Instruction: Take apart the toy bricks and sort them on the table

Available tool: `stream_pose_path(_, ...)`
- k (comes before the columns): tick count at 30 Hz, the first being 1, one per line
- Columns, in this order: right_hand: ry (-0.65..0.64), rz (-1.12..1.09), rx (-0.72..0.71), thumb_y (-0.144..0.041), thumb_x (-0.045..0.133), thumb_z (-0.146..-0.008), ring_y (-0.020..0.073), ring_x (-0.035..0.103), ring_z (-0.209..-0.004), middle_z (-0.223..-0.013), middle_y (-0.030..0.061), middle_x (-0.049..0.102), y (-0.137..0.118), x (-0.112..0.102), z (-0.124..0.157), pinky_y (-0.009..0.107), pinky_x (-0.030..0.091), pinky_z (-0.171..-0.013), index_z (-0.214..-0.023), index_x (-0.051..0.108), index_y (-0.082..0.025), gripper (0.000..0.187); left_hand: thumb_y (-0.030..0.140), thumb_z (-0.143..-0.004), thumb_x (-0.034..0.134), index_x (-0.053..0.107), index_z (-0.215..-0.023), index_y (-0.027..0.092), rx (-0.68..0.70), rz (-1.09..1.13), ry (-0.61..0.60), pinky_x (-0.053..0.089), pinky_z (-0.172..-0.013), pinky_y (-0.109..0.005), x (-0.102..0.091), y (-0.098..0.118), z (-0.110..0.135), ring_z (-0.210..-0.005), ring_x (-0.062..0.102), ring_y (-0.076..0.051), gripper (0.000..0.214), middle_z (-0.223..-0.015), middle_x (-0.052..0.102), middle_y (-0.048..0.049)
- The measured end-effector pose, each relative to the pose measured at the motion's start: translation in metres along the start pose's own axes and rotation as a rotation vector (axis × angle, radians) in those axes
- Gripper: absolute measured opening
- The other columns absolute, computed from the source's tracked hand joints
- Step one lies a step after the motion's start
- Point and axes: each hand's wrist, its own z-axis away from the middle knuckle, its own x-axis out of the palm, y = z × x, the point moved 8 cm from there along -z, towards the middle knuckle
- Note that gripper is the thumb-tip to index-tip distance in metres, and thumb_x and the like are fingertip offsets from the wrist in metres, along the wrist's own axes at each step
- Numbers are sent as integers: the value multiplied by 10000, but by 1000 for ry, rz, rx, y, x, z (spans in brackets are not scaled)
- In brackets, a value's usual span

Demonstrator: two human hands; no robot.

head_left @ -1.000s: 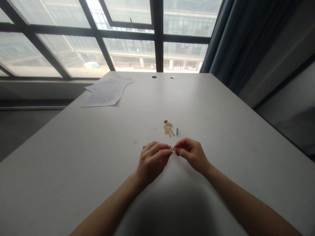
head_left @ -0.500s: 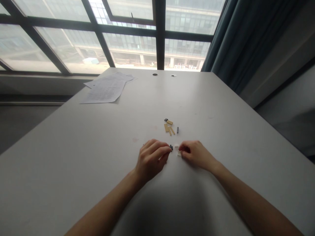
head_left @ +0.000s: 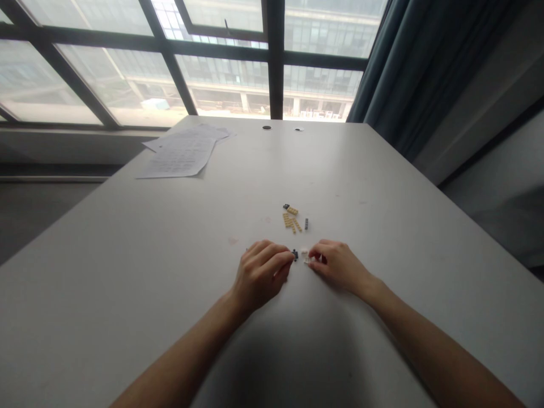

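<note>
1. Your work takes up one small patch of the white counter (head_left: pixel 127 272) — the step in hand looks to be lining up small pieces between two pinches, and the next move would call for level fingers and a light, even touch
2. The counter's far edge runs below the window (head_left: pixel 275 85) and its right edge slants off beside the curtain (head_left: pixel 416 73); both are well apart from your hands, so you have open room to either side
3. The papers (head_left: pixel 181 154) lie at the far left, close to the left edge and well away from your elbows
4. Your left hand (head_left: pixel 261 275) has thumb and fingers pinching a dark piece (head_left: pixel 296 255); your right hand (head_left: pixel 338 263) has curled fingers, the tips pinching the white pieces (head_left: pixel 304 251), with a narrow gap between the two
5. Beyond that gap lie the yellow pieces (head_left: pixel 287 220), clustered, so mind them if you reach forward
6. The grey piece (head_left: pixel 306 224) lies alone, just right of the yellow ones
7. The white pieces sit close together — whether they are joined you cannot tell from here
8. The dark piece juts from your left fingertips, just left of the white pieces and apart from them
</note>
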Motion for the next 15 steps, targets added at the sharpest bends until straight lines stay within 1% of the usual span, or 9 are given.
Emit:
stream_pose_path(9,0,-15,-34,-141,620,-804,114,564,-642,-803,13,640,-5,1,0,226,412,-649,-842,706,-196,109,120,-806,616,631,-866,204,-4,-5,-4,478,-721,-282,2,-1,2,-741,592,-142,104,-827,696,-26)
stream_pose_path(15,14,-20,-50,-145,612,-815,113,564,-658,-824,12,645,-7,2,0,223,411,-659,-851,698,-196,106,123,-809,614,632,-868,205,-8,-6,-9,477,-722,-280,2,-2,3,-746,590,-141,102,-828,696,-27)
